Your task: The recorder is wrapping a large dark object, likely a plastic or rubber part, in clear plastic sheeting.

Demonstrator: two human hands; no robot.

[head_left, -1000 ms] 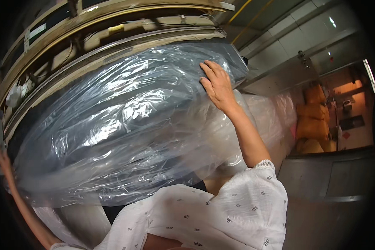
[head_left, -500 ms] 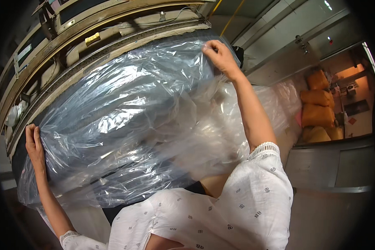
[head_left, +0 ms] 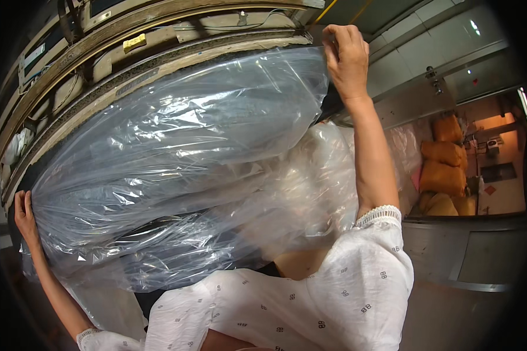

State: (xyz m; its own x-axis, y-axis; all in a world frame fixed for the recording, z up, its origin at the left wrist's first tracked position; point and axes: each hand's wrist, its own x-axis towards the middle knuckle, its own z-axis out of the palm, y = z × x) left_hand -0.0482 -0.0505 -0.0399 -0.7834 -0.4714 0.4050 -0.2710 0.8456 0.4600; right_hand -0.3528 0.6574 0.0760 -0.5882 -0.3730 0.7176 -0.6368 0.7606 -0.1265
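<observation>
A large sheet of clear plastic film [head_left: 181, 140] is stretched between my two hands over a dark surface. At the far left, my left hand [head_left: 26, 213] is closed on the film's edge, and creases fan out from there. My right hand [head_left: 349, 61] pinches the film's upper right corner, raised above the far right end of the dark surface. The near part of the film hangs in shiny folds toward my body. More crumpled clear plastic [head_left: 310, 181] lies bunched to the right, beneath and beside my right forearm.
Along the far side runs a long machine frame [head_left: 175, 29] with wooden rails and a yellow block [head_left: 134, 42] on it. Stacked orange-brown bundles [head_left: 445, 169] stand beyond an opening at the right. A grey metal panel [head_left: 480, 257] is at the lower right.
My right hand has moved up and to the right, lifting the film's corner. My left hand has shifted left and slightly down. The film is more tautly spread.
</observation>
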